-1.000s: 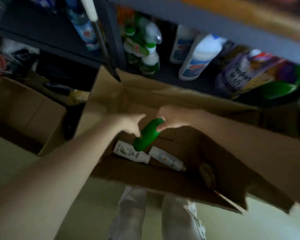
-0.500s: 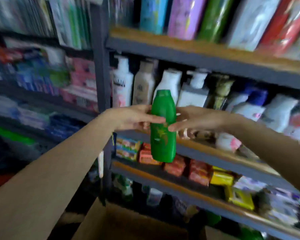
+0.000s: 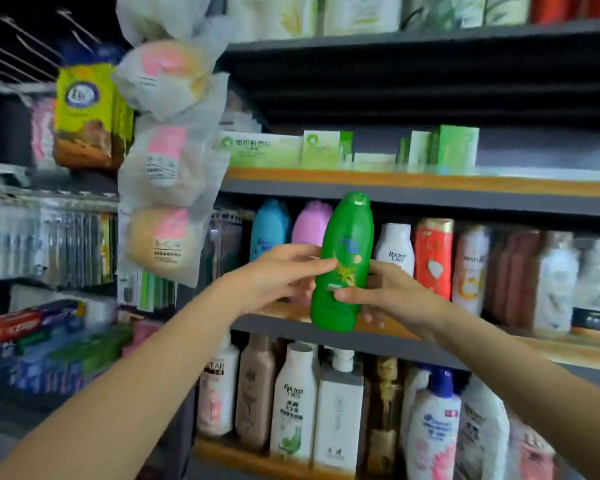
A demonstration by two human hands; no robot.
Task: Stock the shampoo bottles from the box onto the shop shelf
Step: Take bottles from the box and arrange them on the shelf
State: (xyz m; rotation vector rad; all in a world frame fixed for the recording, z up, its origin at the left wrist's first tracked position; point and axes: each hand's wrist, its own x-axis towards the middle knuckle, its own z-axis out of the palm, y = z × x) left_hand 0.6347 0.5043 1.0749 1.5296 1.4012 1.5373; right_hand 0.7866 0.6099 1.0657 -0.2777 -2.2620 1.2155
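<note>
Both grips, left hand (image 3: 278, 277) and right hand (image 3: 392, 296), clamped on bottle (image 3: 343, 268); placing step; next needs gap at shelf (image 3: 465, 336) front edge.

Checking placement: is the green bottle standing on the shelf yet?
No. The green bottle hangs before the shelf, gripped by left hand and right hand.

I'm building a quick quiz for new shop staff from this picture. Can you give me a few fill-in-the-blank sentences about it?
1. The bottle held up to the shelf is ____ in colour.
2. It is held by ____ hands, the left hand and the right hand.
3. The bottle's cap points ____.
4. Right behind the left hand stand a blue bottle and a ____ one.

Missing words: green; both; up; pink
</note>
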